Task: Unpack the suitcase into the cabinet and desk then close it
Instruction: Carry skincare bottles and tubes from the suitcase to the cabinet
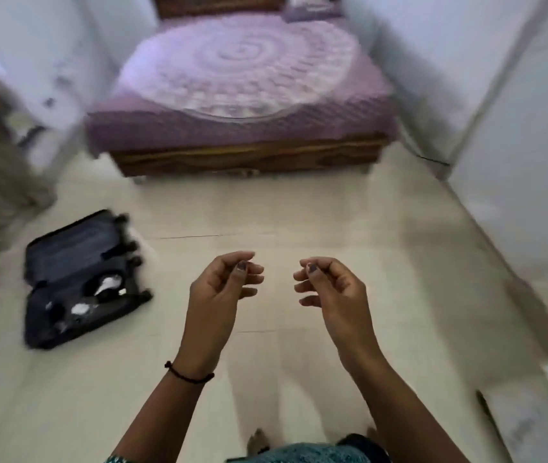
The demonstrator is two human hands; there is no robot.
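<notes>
Both hands hang empty, fingers loosely curled: the left hand (224, 282) and right hand (327, 284) probably between trips. The suitcase (80, 279) lies open on the floor (332, 222), far left, some items inside.

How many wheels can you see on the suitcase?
4, as dark bumps down the right edge of the open suitcase lying on the floor: near its top corner, two by the middle, one at the bottom. The picture is blurry, so the count is uncertain.
</notes>
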